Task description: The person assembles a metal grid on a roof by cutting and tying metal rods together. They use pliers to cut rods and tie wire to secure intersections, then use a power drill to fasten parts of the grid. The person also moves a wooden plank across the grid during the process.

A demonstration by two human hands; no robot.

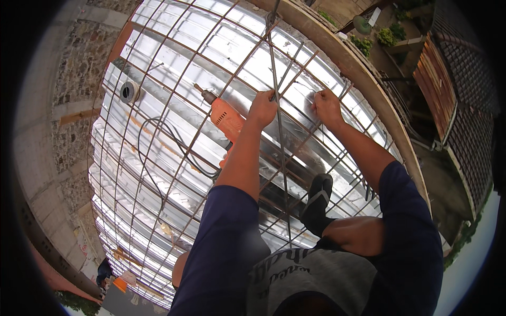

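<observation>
My left hand (263, 109) is closed, its fingertips around a long dark steel bar (282, 142) that runs lengthwise across a rusty rebar grid. A short way to the right, my right hand (328, 108) is curled in a pinch above the grid; what it holds, if anything, is too small to make out. An orange power drill (226, 118) lies on the mesh left of my left forearm, a bit in its metal chuck. Part of its handle is hidden by that forearm. Under the grid spreads shiny ribbed metal decking (179, 63).
A spool (129, 92) sits on the mesh at the left, and a looped black cable (174, 134) trails from the drill. My foot in a dark sandal (318, 203) stands on the grid. Beyond the curved concrete edge (363, 68) are lower ground and a tiled roof (466, 68).
</observation>
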